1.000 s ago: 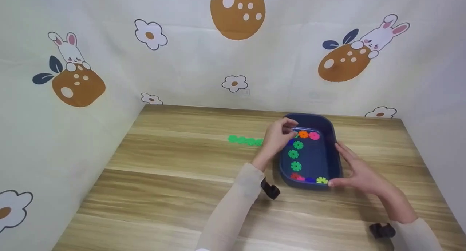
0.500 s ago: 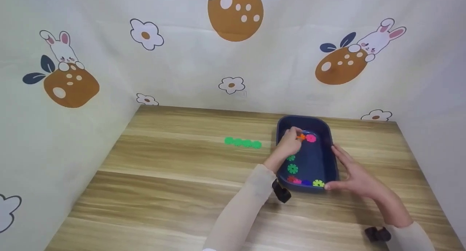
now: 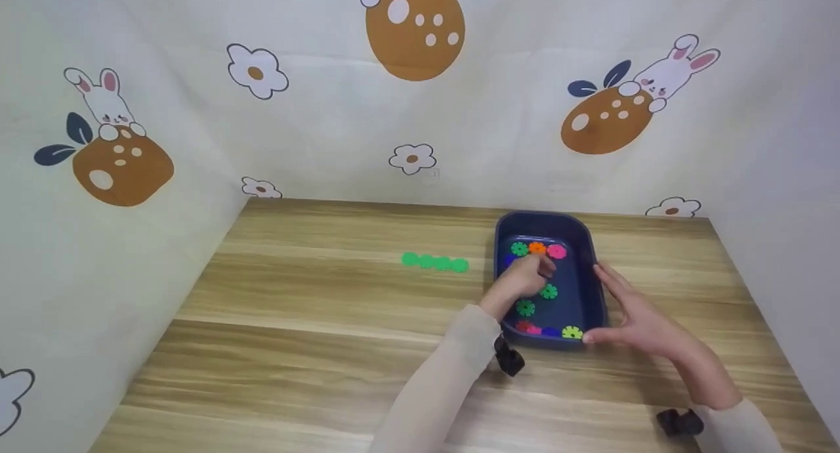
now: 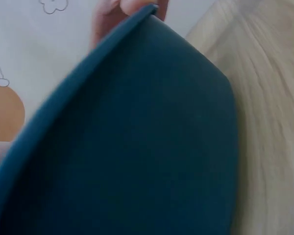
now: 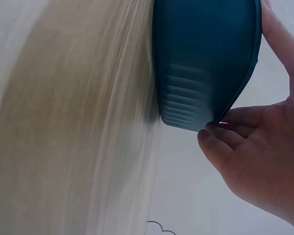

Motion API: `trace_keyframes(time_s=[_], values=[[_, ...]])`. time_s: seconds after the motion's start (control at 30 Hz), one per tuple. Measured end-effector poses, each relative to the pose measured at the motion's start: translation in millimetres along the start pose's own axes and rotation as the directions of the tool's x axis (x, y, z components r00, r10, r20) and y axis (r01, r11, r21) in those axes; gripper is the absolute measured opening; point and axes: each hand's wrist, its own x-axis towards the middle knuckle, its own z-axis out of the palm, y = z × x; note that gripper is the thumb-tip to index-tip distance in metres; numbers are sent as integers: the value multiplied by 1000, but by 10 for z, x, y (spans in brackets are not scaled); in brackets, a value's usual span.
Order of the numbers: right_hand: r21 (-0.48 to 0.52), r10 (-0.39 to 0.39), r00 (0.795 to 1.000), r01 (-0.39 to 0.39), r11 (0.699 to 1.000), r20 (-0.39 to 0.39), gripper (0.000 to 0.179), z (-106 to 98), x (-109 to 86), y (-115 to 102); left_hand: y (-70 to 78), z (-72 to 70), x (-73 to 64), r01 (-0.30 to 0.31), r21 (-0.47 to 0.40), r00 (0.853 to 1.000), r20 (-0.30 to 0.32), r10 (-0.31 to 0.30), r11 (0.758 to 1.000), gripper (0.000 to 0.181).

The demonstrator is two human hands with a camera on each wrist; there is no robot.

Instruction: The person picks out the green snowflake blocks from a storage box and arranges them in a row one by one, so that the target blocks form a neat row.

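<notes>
A dark blue plastic bin (image 3: 564,295) stands on the table, holding loose snowflake building discs. Green discs (image 3: 548,291), an orange disc (image 3: 537,248), a pink disc (image 3: 556,251) and a yellow disc (image 3: 572,333) show among them. My left hand (image 3: 525,277) reaches inside over the discs with fingers bent down; whether it pinches one is hidden. My right hand (image 3: 646,318) holds the bin's right side, thumb at the near corner, fingers along the rim; the right wrist view shows this hand (image 5: 264,152) against the bin's edge (image 5: 206,63).
A joined row of green discs (image 3: 434,262) lies on the wooden table (image 3: 295,348), left of the bin. Behind and at both sides hangs a pale cloth (image 3: 328,125) printed with rabbits and flowers. The bin's raised wall (image 4: 152,122) fills the left wrist view.
My left hand has moved from the bin's far left rim down into it and nearer to me. A green disc now lies farther right beside its fingers. My right hand stays on the bin.
</notes>
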Motion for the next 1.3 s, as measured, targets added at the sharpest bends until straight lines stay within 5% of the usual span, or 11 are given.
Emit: trace_keyframes(time_s=[0.2,0.37,0.5,0.8,1.03,1.3], values=[[13,9,1000,-9,1000,11,115,-7,-4,-5,-6,43,-16,-7,157,1000,29,2,988,37],[-2,8,1000,-8,1000,8,115,-45,-16,-17,21,58,-6,-64,373,998,41,53,925,36],[-4,17,1000,-17,1000,15,115,-55,-19,-24,23,62,-11,-111,438,994,58,95,892,30],[-11,16,1000,-16,1000,20,115,-58,-14,-26,13,69,-9,-176,338,983,110,147,925,17],[-17,22,1000,-22,1000,22,115,-103,74,-61,41,-52,4,-237,124,963,159,217,964,8],[-1,21,999,-21,1000,30,114,-29,10,-8,-28,6,-30,-298,-139,937,145,317,944,9]])
